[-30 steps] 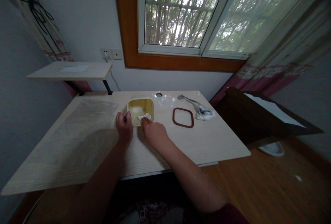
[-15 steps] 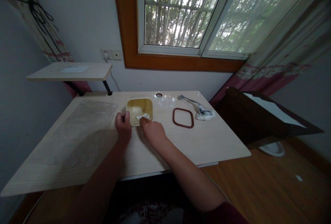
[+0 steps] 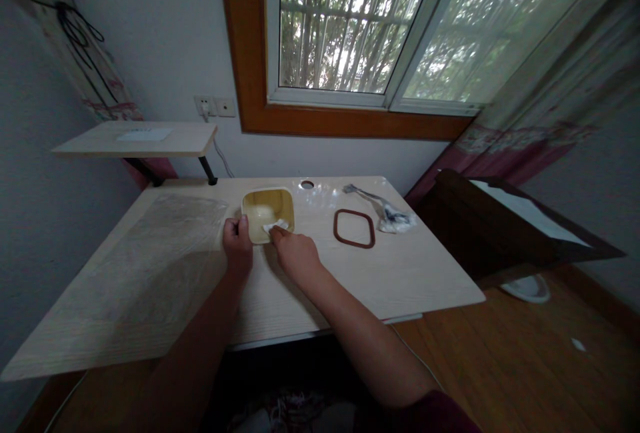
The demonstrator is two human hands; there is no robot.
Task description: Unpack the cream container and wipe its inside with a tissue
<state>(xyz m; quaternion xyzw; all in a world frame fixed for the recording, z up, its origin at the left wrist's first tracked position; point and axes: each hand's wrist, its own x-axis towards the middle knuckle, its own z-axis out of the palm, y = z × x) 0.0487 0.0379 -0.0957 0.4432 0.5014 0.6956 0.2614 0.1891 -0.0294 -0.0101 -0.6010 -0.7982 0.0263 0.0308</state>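
Note:
A pale yellow, square-cornered plastic container [image 3: 269,202] stands on the desk with its open top facing up and toward me. My left hand [image 3: 238,244] grips its near left side, thumb at the rim. Over the near right edge reaches my right hand [image 3: 296,252], its fingers closed on a white tissue [image 3: 276,225] pressed against the inside of the container. Part of the tissue is hidden by the fingers. A reddish-brown rounded ring [image 3: 355,244], like a lid frame or seal, lies flat to the right of the container.
A clear plastic bag with a dark and grey item [image 3: 395,218] lies at the desk's right. A clear plastic sheet [image 3: 165,253] covers the left of the desk [image 3: 400,286]. A raised shelf [image 3: 180,136] stands at back left, a dark brown piece of furniture [image 3: 480,233] at right.
The container and my left hand have shifted very slightly to the left. My right hand stays at the tissue inside the container, nearly unmoved.

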